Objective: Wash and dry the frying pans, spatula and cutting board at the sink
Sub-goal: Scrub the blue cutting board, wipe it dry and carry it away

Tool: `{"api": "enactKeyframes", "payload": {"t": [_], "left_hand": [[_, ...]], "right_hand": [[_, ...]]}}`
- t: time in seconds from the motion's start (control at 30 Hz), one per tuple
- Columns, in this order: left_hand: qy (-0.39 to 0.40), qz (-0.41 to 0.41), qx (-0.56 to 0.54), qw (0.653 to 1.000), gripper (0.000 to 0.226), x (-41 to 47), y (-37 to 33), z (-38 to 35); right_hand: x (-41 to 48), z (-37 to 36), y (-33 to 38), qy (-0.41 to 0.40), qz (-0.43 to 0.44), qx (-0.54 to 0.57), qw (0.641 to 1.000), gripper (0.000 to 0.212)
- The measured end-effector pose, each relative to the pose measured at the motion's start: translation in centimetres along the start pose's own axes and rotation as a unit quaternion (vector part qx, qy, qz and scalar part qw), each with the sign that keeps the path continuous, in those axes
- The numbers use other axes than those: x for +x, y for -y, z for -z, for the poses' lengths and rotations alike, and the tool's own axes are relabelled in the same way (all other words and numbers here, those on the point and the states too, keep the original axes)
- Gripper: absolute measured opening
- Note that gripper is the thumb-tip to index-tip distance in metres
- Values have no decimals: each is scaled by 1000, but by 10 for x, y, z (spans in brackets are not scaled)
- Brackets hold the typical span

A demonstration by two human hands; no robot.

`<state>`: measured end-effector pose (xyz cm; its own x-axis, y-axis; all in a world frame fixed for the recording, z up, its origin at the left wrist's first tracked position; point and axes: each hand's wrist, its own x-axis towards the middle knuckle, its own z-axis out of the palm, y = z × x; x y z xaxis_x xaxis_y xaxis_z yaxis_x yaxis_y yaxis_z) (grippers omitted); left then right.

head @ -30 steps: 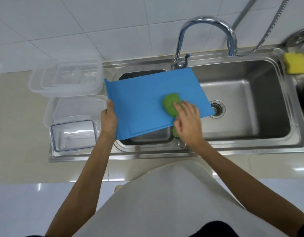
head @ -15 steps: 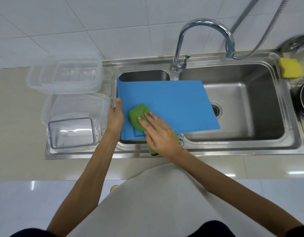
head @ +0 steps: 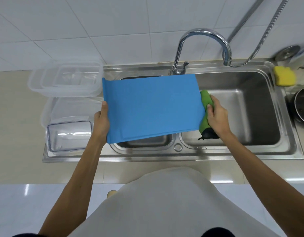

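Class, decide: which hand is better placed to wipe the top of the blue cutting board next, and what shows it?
The right. The right hand grips the green cloth at the cutting board's right edge, while the left hand grips its left edge, holding it above the sink.

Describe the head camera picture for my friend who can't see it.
A person holds a blue cutting board over a steel double sink, left hand gripping its left edge, right hand holding a green cloth against its right edge. Clear plastic containers sit at left, a yellow sponge at the sink's right rim.
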<state>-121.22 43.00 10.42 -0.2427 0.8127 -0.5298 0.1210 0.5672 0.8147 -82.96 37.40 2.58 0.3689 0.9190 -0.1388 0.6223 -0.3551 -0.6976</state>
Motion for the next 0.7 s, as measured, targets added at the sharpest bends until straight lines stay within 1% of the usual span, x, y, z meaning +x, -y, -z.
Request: {"api": "enactKeyframes", "payload": {"t": [0.1, 0.2, 0.23, 0.3, 0.4, 0.47, 0.6, 0.63, 0.7], "left_hand": [[17, -3, 8, 1000, 46, -1, -2, 5], [32, -22, 26, 999, 47, 2, -5, 10], [39, -30, 42, 998, 49, 3, -7, 10], [61, -45, 68, 995, 53, 4, -10, 12], [93, -58, 83, 990, 49, -1, -9, 7], [132, -65, 93, 985, 48, -4, -8, 2], [215, -62, 120, 967, 61, 5, 5, 2], [228, -57, 118, 965, 62, 8, 10, 1], [253, -32, 44, 966, 59, 10, 16, -4]], "right_hand": [[11, -1, 4, 29, -60, 20, 998, 41], [23, -2, 6, 43, -102, 64, 992, 41], [28, -1, 6, 42, -113, 84, 989, 40], [38, 2, 4, 26, -150, 157, 976, 39], [39, 14, 13, -11, -211, 267, 940, 31], [34, 21, 21, -27, -234, 323, 916, 29], [26, 31, 22, -52, -242, 423, 871, 31], [23, 34, 22, -59, -242, 450, 858, 31], [20, 38, 22, -73, -248, 506, 823, 35]]}}
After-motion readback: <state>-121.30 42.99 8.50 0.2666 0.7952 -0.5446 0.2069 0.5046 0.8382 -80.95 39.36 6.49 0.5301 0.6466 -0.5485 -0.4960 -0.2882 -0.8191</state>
